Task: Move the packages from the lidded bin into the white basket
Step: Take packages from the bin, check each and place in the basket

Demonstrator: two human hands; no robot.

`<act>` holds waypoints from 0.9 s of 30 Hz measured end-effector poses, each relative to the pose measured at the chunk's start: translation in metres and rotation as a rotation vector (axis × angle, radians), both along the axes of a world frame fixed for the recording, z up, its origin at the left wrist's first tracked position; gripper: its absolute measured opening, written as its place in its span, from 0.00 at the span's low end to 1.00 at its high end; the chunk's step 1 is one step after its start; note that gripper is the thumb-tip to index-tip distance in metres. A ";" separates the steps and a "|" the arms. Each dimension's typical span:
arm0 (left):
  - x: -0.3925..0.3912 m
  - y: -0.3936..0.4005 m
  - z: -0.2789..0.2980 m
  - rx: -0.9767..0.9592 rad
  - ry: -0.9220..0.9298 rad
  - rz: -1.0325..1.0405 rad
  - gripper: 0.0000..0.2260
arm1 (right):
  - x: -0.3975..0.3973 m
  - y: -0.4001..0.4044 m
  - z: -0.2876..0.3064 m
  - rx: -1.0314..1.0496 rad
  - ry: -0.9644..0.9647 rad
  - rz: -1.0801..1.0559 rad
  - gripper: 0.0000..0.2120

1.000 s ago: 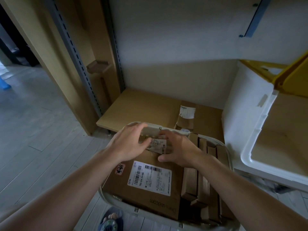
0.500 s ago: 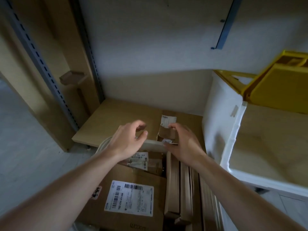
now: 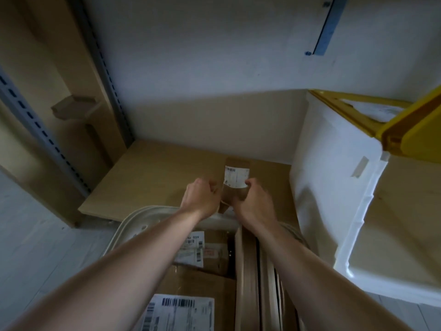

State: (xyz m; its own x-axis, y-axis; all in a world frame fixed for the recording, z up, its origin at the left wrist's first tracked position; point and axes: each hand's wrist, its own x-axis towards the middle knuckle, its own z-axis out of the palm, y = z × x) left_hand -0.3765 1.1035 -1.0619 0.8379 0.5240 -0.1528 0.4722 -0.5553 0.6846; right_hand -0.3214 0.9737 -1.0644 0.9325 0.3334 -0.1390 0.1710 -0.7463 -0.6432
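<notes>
Small box is gripped by both hands, left hand & right hand, just beyond basket rim. Should be kept level, lowered into basket w/ labels up.

Your left hand and right hand grip a small brown package. The white basket sits just near of it.
</notes>
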 end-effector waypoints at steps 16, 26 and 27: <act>0.053 0.016 -0.041 -0.300 0.131 0.090 0.05 | 0.027 0.020 -0.009 -0.081 0.259 -0.122 0.06; 0.024 0.017 0.014 -0.337 -0.034 0.164 0.09 | 0.009 0.023 0.022 0.163 0.090 -0.079 0.16; 0.017 0.017 0.023 -0.329 -0.057 0.165 0.09 | 0.005 0.022 0.027 0.195 0.073 -0.071 0.16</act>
State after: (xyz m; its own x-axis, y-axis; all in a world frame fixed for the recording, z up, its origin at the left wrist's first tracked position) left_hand -0.3595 1.1201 -1.0386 0.7586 0.5831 -0.2908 0.4924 -0.2207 0.8419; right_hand -0.3161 0.9961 -1.0370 0.9444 0.2946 -0.1461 0.0702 -0.6147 -0.7856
